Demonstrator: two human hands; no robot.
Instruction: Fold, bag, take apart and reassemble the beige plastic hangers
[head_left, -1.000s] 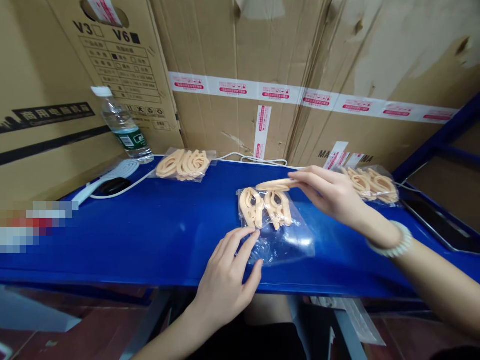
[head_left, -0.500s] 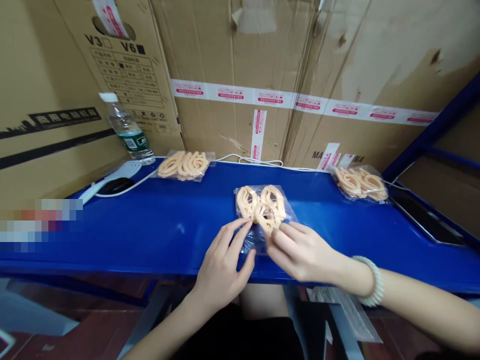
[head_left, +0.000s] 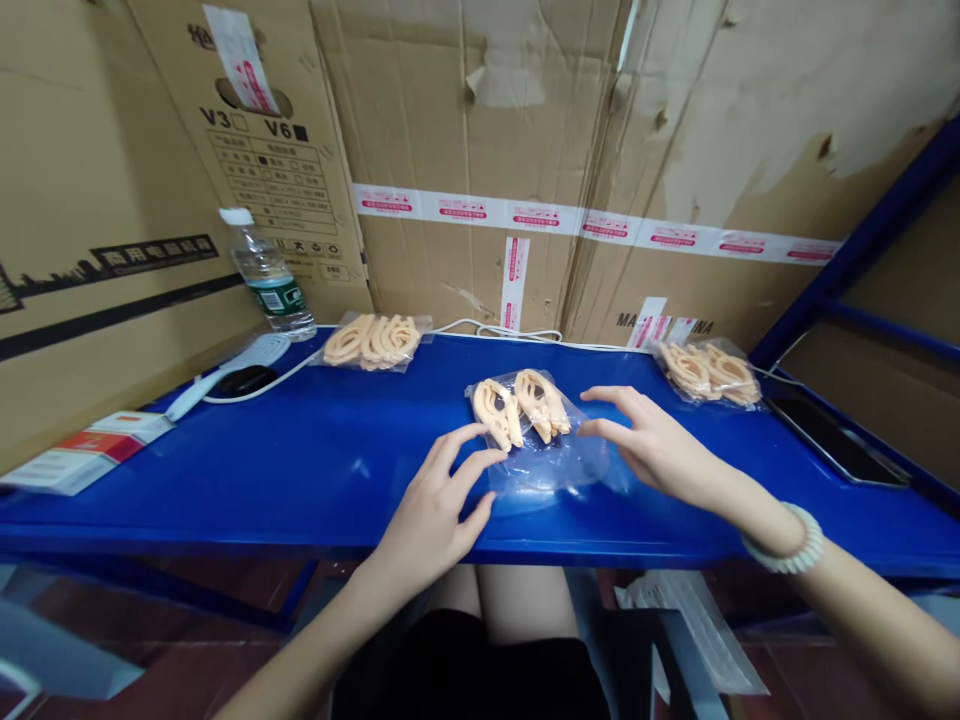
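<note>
A clear plastic bag (head_left: 547,470) lies flat on the blue table in front of me. On or inside it, I cannot tell which, are two stacks of peach-coloured, oval, cut-out pieces, a left stack (head_left: 497,412) and a right stack (head_left: 541,403). My left hand (head_left: 439,500) has its fingers spread, the tips touching or just over the bag's left edge by the left stack. To the right of the bag, my right hand (head_left: 656,440) is open, thumb and fingers apart, with nothing in it.
Similar bagged pieces sit at the back left (head_left: 373,341) and back right (head_left: 709,372). A water bottle (head_left: 276,290), white brush (head_left: 244,358), black mouse (head_left: 249,380) and small carton (head_left: 90,455) stand left. A dark phone (head_left: 832,437) lies right. Cardboard (head_left: 465,130) walls the back.
My right hand has let go of the front piece and moved right, opening. That piece no longer shows in front; two stacks are visible. My left hand has stayed by the bag.
</note>
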